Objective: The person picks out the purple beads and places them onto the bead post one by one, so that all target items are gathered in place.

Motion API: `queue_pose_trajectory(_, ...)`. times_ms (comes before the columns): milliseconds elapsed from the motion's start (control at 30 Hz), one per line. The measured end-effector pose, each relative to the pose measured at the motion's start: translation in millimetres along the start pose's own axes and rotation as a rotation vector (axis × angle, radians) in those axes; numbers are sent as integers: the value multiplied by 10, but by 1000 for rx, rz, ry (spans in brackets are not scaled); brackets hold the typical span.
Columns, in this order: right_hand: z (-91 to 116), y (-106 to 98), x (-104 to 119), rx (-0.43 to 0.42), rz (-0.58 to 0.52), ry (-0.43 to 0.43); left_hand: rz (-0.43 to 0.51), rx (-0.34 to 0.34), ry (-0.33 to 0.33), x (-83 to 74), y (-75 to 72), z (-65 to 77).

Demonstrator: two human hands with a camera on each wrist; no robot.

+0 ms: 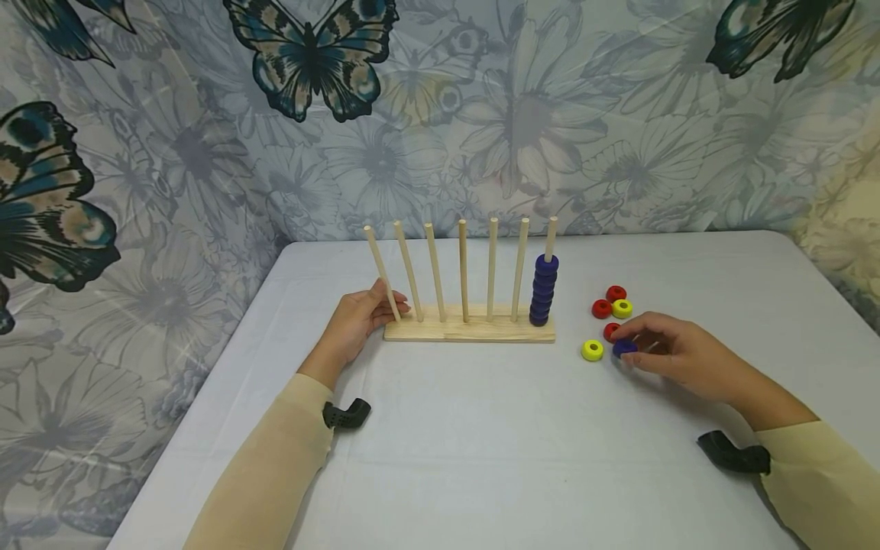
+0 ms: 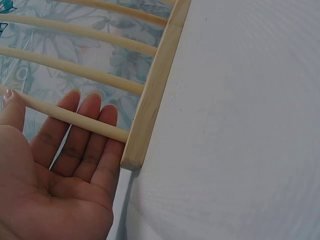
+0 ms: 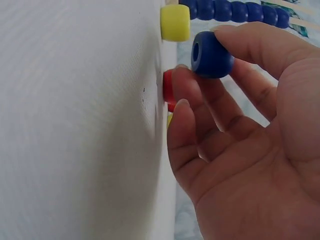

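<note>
A wooden base (image 1: 474,330) carries several upright pegs. The rightmost peg holds a stack of blue rings (image 1: 543,290). My left hand (image 1: 357,321) rests at the base's left end, its straight fingers (image 2: 85,135) behind the leftmost peg (image 2: 75,118) and the thumb touching that peg. To the right of the base, my right hand (image 1: 667,355) pinches a blue ring (image 1: 624,347) between thumb and forefinger just above the table. In the right wrist view the blue ring (image 3: 210,55) sits at the fingertips, with a red ring (image 3: 168,87) and a yellow ring (image 3: 175,22) close by.
Loose rings lie on the white table (image 1: 481,458) beside my right hand: a yellow ring (image 1: 592,350), a red ring (image 1: 610,330), and a cluster of two red and one yellow (image 1: 612,303). A butterfly-print cloth (image 1: 481,114) hangs behind the table.
</note>
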State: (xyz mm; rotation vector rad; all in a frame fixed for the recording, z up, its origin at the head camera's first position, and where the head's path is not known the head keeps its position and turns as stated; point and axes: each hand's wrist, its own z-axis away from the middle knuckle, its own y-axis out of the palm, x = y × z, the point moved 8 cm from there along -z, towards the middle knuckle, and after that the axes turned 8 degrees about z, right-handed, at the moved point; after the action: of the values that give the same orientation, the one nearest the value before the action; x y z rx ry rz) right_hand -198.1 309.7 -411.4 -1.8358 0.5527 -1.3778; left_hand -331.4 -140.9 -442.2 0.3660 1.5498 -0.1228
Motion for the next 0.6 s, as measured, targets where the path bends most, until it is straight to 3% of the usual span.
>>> queue_pose_trajectory(600,-6,-62,68,-69,32,-26,-14,0,6,-9,6,5)
